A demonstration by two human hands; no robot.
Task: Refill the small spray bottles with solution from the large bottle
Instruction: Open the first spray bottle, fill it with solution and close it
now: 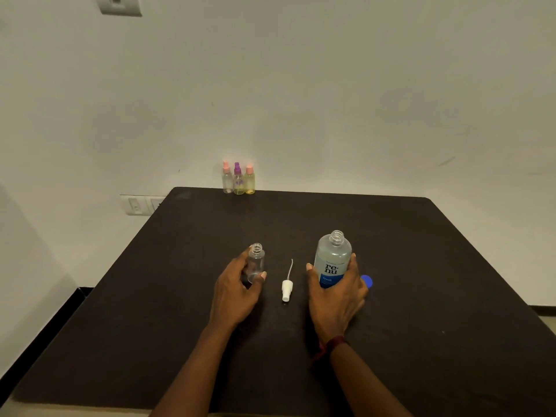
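Gripping small bottle (256, 261) L-hand (237, 285), large bottle (332, 260) R-hand (337, 299)

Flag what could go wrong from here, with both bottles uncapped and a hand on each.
The small bottle has a narrow open neck; pouring from the large bottle with no funnel in view may spill onto the table.
The spray head lies loose between the left hand and right hand; either could knock it or dirty its tube.
The blue cap sits beside the right hand and could be nudged away.
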